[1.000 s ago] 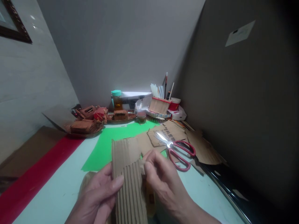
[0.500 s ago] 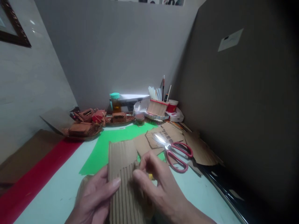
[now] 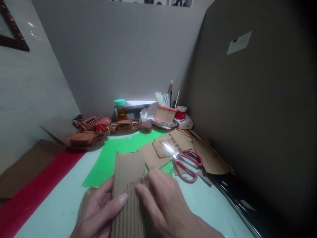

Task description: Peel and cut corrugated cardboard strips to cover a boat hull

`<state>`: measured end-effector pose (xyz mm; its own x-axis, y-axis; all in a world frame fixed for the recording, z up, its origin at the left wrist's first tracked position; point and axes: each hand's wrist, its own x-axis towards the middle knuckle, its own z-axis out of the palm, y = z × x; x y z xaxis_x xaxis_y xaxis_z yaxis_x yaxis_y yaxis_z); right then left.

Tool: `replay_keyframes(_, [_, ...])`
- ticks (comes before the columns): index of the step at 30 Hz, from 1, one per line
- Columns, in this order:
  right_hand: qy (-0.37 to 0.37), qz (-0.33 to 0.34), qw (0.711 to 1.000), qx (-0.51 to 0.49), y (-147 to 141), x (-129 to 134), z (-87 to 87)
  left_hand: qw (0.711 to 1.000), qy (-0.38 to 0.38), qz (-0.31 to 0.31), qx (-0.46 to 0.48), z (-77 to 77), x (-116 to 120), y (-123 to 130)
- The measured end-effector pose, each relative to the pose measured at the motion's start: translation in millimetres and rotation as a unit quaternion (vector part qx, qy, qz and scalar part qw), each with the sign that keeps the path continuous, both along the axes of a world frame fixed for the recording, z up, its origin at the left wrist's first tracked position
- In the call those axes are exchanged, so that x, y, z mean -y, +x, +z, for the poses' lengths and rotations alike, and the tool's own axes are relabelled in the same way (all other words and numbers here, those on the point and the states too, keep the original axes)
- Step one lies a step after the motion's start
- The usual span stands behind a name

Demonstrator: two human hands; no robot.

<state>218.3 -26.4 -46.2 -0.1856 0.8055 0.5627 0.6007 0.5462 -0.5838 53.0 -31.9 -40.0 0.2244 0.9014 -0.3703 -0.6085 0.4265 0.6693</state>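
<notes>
A tall strip of cardboard (image 3: 129,168) stands up between my hands, smooth at its top and ribbed below, where the corrugation shows. My left hand (image 3: 100,211) is wrapped round its left edge, the thumb lying across the ribs. At the right edge, my right hand (image 3: 164,201) is closed, with thumb and fingers pinched on the cardboard near where the smooth layer ends. Red-handled scissors (image 3: 176,155) lie open on cardboard pieces (image 3: 158,155), to the right beyond my hands. Under these is a green sheet (image 3: 111,158).
Brown model boats (image 3: 85,138) sit at the back left, beside a jar with a turquoise lid (image 3: 121,109). A holder with sticks and brushes (image 3: 165,114) and a red cup (image 3: 180,113) stand at the back. A red strip (image 3: 42,178) runs along the left.
My right hand has turned, its knuckles now higher over the cardboard's right edge, and its thumb has shifted left onto the ribs. The view has moved slightly.
</notes>
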Motion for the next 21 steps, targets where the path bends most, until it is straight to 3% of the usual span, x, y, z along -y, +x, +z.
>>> replay_keyframes(4, [0.031, -0.004, 0.999, 0.023, 1, -1, -0.8, 1.000, -0.003, 0.011, -0.016, 2.2, -1, 2])
replay_keyframes(10, [0.009, 0.014, 1.000, 0.008, -1, -3, -5.4, 0.995, 0.018, 0.009, -0.098, 2.5, 0, 3])
replay_keyframes(21, [-0.082, 0.005, 0.993, -0.079, 3, -4, 6.2, 1.000, -0.013, -0.020, 0.008, 13.0, -5, 4])
